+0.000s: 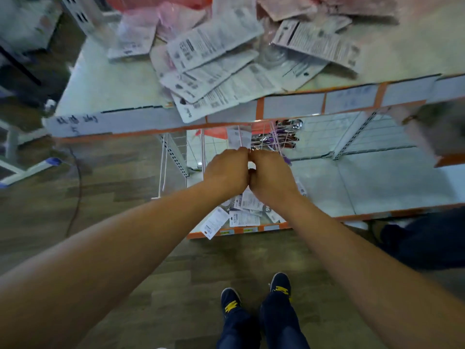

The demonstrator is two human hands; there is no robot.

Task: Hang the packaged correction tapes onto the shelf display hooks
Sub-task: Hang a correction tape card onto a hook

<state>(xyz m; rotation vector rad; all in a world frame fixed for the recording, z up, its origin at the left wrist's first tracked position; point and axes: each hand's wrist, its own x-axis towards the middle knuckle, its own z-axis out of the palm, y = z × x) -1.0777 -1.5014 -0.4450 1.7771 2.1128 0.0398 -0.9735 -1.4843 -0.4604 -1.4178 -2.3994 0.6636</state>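
A packaged correction tape (252,169), only a white sliver visible, seems pinched between the curled left hand (227,170) and right hand (270,172) just before the display hooks (266,139), apparently mid-hanging; next its hole must meet a hook tip.

The white painted-metal upper shelf (100,79) looks smooth and matt. On it, white printed-card packages (214,46) carry glossy clear plastic. Below it, thin metal wire hooks (275,137) and a white wire grid panel (327,132); beneath, a matt brown wood-grain plank floor (113,177).
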